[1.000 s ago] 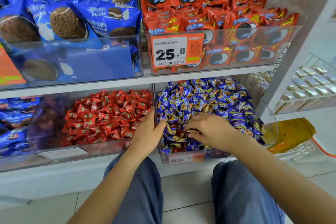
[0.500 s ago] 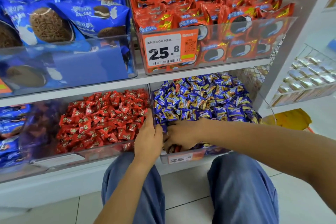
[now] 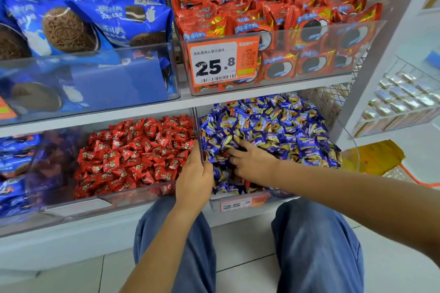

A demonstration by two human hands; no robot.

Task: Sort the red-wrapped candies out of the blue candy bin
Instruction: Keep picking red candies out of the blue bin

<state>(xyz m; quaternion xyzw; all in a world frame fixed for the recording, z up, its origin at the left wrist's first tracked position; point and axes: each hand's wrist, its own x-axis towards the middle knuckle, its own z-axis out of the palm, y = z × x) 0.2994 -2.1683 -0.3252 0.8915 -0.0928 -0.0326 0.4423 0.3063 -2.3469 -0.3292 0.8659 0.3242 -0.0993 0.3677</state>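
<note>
A: Your right hand (image 3: 252, 162) has moved from the near edge deeper into the blue candy bin (image 3: 250, 201); fingers spread, digging.
B: Your left hand (image 3: 194, 181) stays curled on the divider. A red-wrapped candy (image 3: 247, 184) peeks under your right wrist, half hidden.

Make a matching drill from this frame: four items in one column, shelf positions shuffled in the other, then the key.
1. Red-wrapped candies in clear plastic bin
2. Blue-and-yellow-wrapped candies in clear plastic bin
3. Large blue cookie packets
4. Orange-red foil cookie packets

A. upper shelf, right
B. lower shelf, right
C. upper shelf, left
D. lower shelf, left

Pairs: 1-D, 2-B, 3-C, 4-A
</note>
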